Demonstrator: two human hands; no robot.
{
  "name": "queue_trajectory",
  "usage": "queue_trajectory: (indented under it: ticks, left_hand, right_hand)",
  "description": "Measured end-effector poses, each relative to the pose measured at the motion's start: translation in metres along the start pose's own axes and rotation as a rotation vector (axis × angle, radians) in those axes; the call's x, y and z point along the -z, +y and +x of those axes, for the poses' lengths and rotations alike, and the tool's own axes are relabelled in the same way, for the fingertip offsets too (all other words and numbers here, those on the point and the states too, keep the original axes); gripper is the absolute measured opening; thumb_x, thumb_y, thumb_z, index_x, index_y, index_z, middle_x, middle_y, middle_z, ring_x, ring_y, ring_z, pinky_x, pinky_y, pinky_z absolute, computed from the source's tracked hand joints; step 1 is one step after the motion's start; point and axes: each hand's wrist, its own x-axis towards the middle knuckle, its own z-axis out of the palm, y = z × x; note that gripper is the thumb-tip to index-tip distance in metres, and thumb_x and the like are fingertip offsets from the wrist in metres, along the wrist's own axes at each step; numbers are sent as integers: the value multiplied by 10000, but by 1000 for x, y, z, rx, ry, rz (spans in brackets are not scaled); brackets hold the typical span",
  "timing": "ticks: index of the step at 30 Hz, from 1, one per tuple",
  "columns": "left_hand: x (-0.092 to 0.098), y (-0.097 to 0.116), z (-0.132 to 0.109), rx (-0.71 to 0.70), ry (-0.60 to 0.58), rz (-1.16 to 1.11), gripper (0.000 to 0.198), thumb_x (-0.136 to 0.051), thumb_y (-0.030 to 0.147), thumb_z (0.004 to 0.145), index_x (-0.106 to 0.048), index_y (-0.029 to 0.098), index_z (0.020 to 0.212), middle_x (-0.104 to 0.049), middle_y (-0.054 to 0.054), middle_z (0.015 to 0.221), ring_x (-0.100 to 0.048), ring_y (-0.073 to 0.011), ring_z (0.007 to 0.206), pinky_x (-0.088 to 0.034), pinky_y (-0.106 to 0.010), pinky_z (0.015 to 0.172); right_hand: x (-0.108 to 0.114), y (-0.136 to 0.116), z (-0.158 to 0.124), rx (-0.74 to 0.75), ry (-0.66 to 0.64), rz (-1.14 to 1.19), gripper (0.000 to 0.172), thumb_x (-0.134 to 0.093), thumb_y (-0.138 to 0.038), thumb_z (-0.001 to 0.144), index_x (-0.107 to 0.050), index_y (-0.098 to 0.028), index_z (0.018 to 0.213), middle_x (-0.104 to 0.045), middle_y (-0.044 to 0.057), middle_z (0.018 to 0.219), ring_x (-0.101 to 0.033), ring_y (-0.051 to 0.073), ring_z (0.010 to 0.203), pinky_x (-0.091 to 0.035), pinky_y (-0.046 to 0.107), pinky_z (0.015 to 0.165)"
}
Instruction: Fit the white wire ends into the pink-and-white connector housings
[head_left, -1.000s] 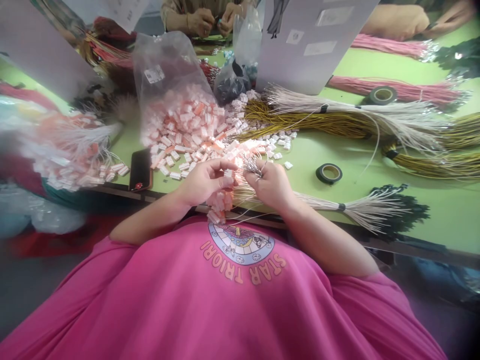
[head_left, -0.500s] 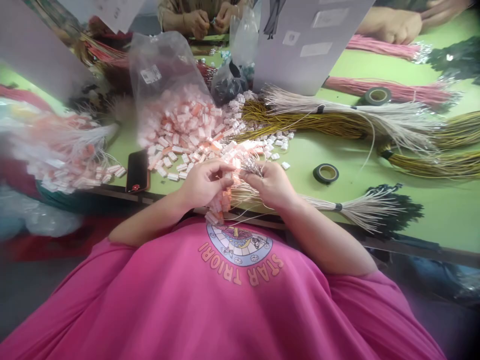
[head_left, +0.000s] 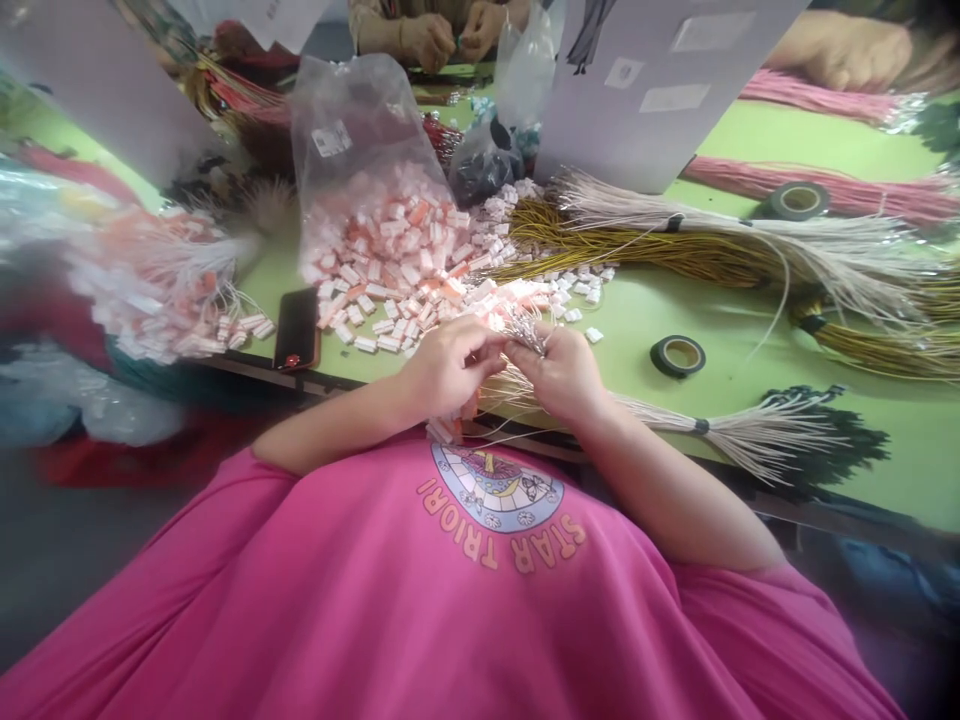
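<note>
Fingers closed, my right hand [head_left: 564, 372] grips a bundle of thin white wires [head_left: 651, 410], whose silvery metal ends [head_left: 527, 332] stick up past the thumb. My left hand [head_left: 455, 368] is pinched right beside those ends; what lies between its fingertips is too small to make out. Below the left hand hang white and orange connectors [head_left: 444, 428] near the table's edge. A large pile of white and orange connectors [head_left: 405, 240] spills from a clear plastic bag [head_left: 360, 120] just beyond both hands. The far end of the wire bundle carries black pieces [head_left: 832, 440].
A phone [head_left: 296, 328] lies left of the pile, near more connectors on wires [head_left: 150, 290]. Black tape [head_left: 678, 356] sits at right; yellow and white wire bundles [head_left: 697, 245] lie behind it. Grey panels [head_left: 660, 90] stand at the back, with other people's hands [head_left: 429, 42] beyond.
The whole view has shifted, so the table's things appear farther right. My left hand's fingertips have moved closer to the metal wire ends; my right hand still grips the bundle.
</note>
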Motion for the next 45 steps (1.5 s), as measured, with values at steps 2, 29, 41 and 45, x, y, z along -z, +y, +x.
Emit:
queue_trajectory:
  ticks: [2,29,41,45]
  left_hand:
    - [4,-1,-1,-10,-23,-9,109,-657,199,808,-690,166,907,-650,-45,816,-590,-140,746,-482,-268,668]
    - [77,-115,4,388,171,206,266,-666,245,751,-657,189,1010,-666,-50,863,-590,-191,818,-445,-320,774]
    - [49,-1,0,396,-245,-549,333,-736,178,667,-618,169,978,-608,-5,826,-584,-105,677,-498,-224,587]
    - [50,11,-5,463,-278,-508,179,-699,248,741,-641,149,878,-652,-26,790,-613,-122,674,-518,-239,601]
  right_hand:
    - [0,-1,-1,-9,7,1,155,-579,-285,790,-625,-145,740,-590,-1,670,-510,122,649,-408,277,634]
    - [12,2,9,-126,-165,140,131,-610,-247,724,-608,-155,630,-592,-4,592,-528,115,577,-411,290,619]
    - [10,1,6,-77,-93,127,62,-574,-169,662,-537,-168,612,-471,-41,558,-426,97,557,-325,267,553]
    - [10,-1,5,-68,-94,110,67,-542,-149,651,-529,-167,587,-472,-36,553,-434,101,567,-327,261,550]
